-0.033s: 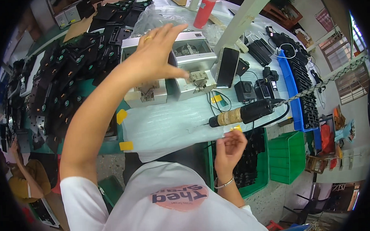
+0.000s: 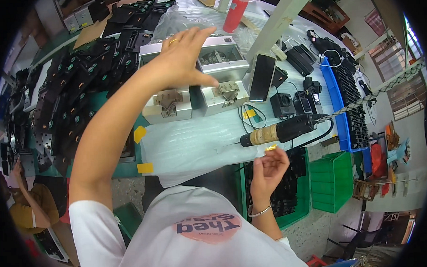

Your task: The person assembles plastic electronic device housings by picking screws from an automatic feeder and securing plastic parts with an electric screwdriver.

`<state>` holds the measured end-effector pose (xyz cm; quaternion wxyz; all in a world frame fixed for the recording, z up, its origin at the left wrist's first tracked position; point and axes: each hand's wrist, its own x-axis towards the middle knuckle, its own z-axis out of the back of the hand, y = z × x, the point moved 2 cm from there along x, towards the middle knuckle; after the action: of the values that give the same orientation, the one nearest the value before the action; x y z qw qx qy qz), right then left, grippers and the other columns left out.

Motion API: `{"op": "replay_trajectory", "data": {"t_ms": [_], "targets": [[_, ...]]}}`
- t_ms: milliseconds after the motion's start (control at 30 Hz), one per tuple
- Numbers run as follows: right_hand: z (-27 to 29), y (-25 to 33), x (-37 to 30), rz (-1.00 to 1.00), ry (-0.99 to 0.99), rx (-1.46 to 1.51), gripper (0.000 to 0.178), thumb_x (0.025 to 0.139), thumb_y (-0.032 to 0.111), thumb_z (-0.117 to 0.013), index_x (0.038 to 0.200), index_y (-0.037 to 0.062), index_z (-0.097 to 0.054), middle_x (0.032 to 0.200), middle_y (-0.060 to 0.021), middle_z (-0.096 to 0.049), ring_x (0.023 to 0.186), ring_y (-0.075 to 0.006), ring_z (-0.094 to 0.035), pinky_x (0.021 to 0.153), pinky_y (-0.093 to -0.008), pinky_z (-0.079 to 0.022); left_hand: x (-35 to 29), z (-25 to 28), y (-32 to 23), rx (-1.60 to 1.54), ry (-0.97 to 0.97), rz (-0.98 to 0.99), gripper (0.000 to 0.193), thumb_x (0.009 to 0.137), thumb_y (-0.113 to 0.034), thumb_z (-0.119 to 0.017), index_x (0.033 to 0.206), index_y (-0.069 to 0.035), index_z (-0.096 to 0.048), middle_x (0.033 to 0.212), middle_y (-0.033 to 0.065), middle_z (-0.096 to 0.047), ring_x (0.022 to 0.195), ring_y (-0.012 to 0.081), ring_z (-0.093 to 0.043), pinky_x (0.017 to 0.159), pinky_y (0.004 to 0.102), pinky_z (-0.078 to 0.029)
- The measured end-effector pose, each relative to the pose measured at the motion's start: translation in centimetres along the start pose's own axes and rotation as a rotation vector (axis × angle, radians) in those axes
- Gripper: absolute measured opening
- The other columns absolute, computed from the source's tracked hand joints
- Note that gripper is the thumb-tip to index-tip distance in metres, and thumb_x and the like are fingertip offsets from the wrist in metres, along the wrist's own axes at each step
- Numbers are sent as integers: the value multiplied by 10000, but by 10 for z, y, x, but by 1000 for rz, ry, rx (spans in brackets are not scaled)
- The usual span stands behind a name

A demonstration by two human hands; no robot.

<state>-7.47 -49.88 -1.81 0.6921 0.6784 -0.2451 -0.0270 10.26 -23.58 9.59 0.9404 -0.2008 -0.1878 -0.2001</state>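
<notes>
My left hand (image 2: 183, 61) is raised over two silver-grey box-shaped machines, its fingers spread and nothing in them. It hides part of the left machine (image 2: 151, 114); the right machine (image 2: 225, 69) has a tray of small metal parts behind a metal front fixture. At the table's front edge, my right hand (image 2: 270, 173) hangs palm up, fingers loosely curled and thumb apart, with nothing visible in it. Just beyond it an electric screwdriver (image 2: 279, 131), black with tan tape round its front, lies level above the white foam sheet (image 2: 190, 143), tip pointing left. A braided cord (image 2: 377, 97) runs from its rear.
Black molded parts (image 2: 66, 91) cover the left side. A phone (image 2: 262, 77) leans by a white post (image 2: 282, 20). A blue tray (image 2: 335, 105) of black pieces stands right; green crates (image 2: 332, 181) sit below the edge. A co-worker's hand (image 2: 18, 171) shows far left.
My right hand has shifted slightly right and up. My left hand stays nearly in place over the machines. The screwdriver has barely moved.
</notes>
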Motion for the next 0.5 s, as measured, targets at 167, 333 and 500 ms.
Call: {"op": "replay_trajectory", "data": {"t_ms": [167, 333, 500], "targets": [[-11, 5, 45, 181, 14, -67, 741, 763, -43, -689, 1388, 4, -293, 1354, -173, -422, 1215, -251, -464, 1059, -379, -344, 40, -20, 3, 202, 470, 193, 1247, 525, -599, -837, 1509, -215, -174, 1442, 239, -366, 1373, 419, -299, 1080, 611, -171], [-22, -2, 80, -89, 117, 373, 689, 784, -23, -687, 1370, 11, -327, 1188, -129, -546, 1095, -215, -541, 1008, -368, -405, 47, -20, 3, 232, 526, 223, 1229, 535, -561, -845, 1513, -258, -165, 1444, 181, -377, 1353, 413, -338, 1086, 549, -188], [-29, -14, 91, -25, 285, 453, 595, 768, 22, -726, 1286, 16, -433, 999, -58, -573, 882, -126, -560, 831, -289, -452, 59, -25, 2, 186, 559, 159, 1226, 529, -685, -785, 1512, -251, -194, 1474, 191, -345, 1364, 414, -316, 1083, 598, -193]]}}
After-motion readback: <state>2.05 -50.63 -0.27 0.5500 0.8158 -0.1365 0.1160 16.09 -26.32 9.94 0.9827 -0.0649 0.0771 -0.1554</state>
